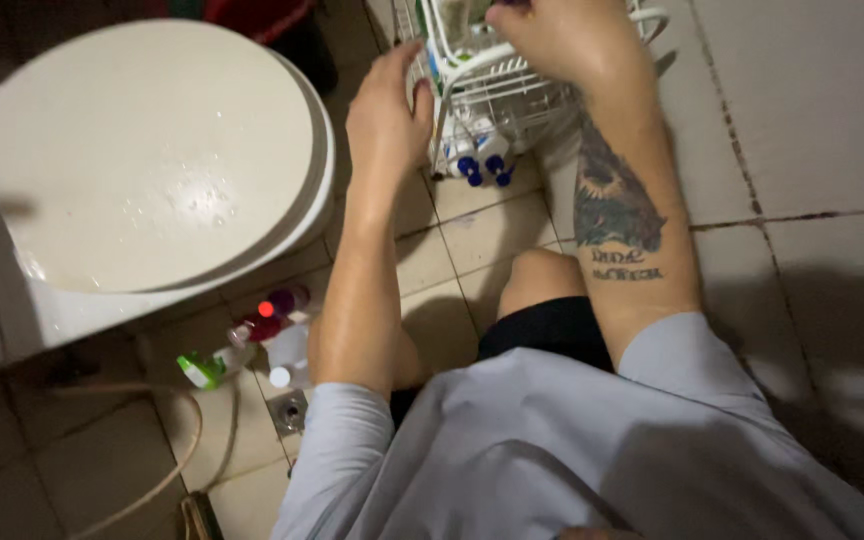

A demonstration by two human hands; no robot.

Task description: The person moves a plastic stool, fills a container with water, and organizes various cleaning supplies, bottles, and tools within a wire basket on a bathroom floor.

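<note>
A white wire rack (512,85) stands on the tiled floor at the top centre, with white bottles with blue caps (477,160) on its lowest shelf. My left hand (384,115) rests against the rack's left side, fingers around a white post. My right hand (562,35) reaches over the rack's top rim, fingers curled into it; what they hold is hidden. My right forearm bears a dark tattoo. My knee (542,275) shows below.
A white toilet with its lid shut (142,150) fills the left. Several small bottles (262,345) lie on the floor beside its base, near a floor drain (290,410). A beige hose (167,440) loops at lower left. Tiled wall on the right.
</note>
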